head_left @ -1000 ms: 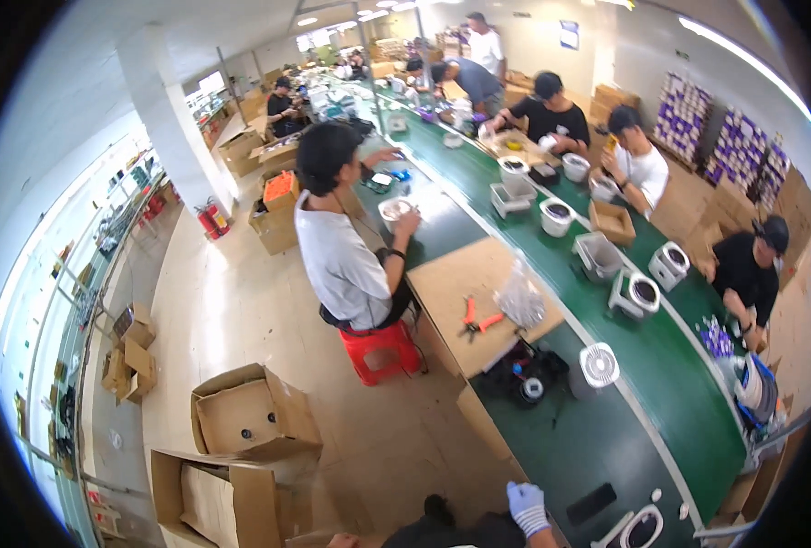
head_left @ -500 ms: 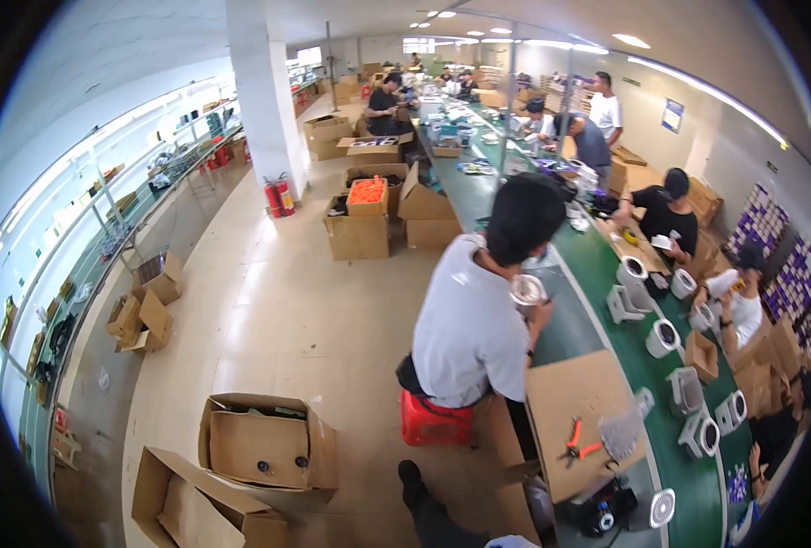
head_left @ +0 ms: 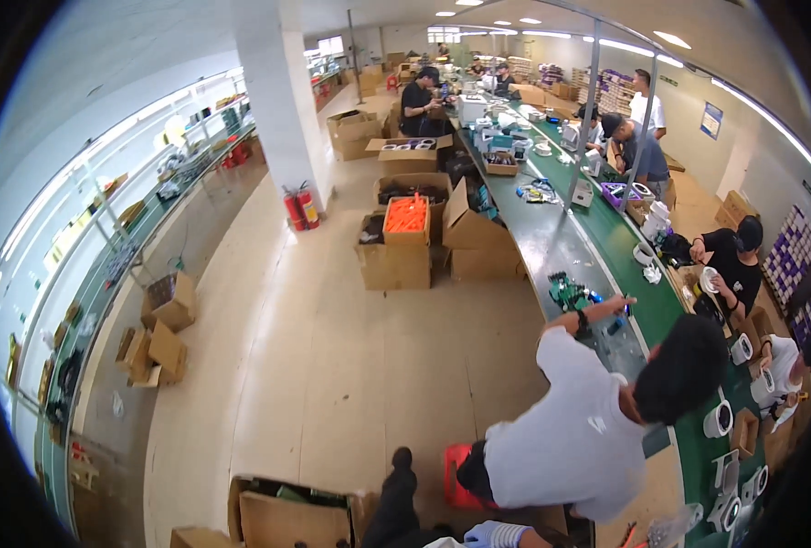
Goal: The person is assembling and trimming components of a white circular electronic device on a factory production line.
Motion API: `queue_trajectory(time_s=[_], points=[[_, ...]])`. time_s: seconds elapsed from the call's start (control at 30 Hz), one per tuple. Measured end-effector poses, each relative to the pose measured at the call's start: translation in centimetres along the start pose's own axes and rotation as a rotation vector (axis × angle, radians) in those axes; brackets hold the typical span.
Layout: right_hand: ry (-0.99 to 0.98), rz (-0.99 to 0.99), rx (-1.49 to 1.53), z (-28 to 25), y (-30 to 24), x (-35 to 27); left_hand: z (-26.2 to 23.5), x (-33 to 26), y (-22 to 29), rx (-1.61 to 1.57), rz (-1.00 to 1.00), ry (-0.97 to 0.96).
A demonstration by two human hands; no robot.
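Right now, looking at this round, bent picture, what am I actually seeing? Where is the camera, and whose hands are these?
There is no machine here. A person wears a very wide camera on the head, and the lens bends straight lines near the rim. The head is turned across a workshop floor, so of the wearer only one blue-gloved hand shows at the lower edge. I cannot tell which hand it is or whether it holds anything. Next to it, a co-worker in a white shirt sits on a red stool and reaches an arm over the long green bench, where small parts lie. An open cardboard box stands on the floor nearby.
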State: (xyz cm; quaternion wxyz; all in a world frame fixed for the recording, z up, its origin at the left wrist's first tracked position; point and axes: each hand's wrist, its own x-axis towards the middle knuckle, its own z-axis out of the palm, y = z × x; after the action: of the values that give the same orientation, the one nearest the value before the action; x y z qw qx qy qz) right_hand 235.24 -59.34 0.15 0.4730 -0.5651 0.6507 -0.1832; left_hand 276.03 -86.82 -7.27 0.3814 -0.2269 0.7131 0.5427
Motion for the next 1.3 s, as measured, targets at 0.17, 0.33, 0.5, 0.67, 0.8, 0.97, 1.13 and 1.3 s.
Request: queue_trajectory(time_s=[0.17,0.33,0.5,0.67,0.8,0.97,1.13,1.3], points=[[0.122,0.203,0.101,-8.0,4.5,8.1,-20.3,6.9,6.3,0.2,0.071,-0.171],[0.253,0.19,0.112,-19.1,5.7,15.5,-38.4,12.1,15.4,0.38,0.128,-0.339],[0.483,0.383,0.253,-30.1,6.2,18.4,-52.4,18.6,23.3,0.518,0.167,-0.503],[0.881,0.615,0.339,-40.8,14.6,18.4,-64.1,28.2,31.5,0.641,0.186,-0.661],[1.477,0.758,0.302,-55.5,20.8,15.9,-76.6,42.8,42.7,1.005,0.22,-0.155],[1.98,0.638,0.116,-79.8,26.8,11.1,-79.7,54.9,71.4,0.781,0.583,0.16],[2.253,0.369,-0.122,-106.3,35.4,4.9,-79.8,62.9,94.6,0.413,0.752,-0.057],[2.462,0.546,-0.398,-125.4,46.4,-6.0,-76.7,76.8,118.1,0.175,0.848,-0.386]])
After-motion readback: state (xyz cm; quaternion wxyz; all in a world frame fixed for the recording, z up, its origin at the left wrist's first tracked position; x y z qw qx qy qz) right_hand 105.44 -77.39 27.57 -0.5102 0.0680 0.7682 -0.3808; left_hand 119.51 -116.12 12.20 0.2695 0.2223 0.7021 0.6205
